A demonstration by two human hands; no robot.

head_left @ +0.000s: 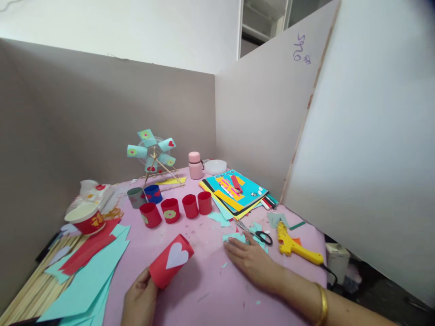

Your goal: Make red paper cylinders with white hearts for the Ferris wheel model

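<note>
On a table (204,303) with a pink cover, a person's left hand (141,292) pinches a red paper tube (162,269) by its lower end, the thumb along the side. The tube is tilted, raised in front of the person, and the grip at the end leaves its pale heart (177,255) uncovered and facing out. The right hand (249,260) grasps nothing that shows: it lies flat, fingers stretched over light blue paper scraps (234,237), perhaps to steady or gather them. Scissors (245,227) lie just beyond its fingertips, with a yellow glue gun (292,246) to the right, both probably kept there for easy reach.

Behind the held tube, four red tubes (170,211) stand on end in a row, likely so they do not roll; two have flower shapes facing forward. A grey tube (135,198) and a blue tube (153,194) stand behind them. Farther back, a paper wheel (154,153) is propped on crossed sticks, which seem to hold it clear of the table.
</note>
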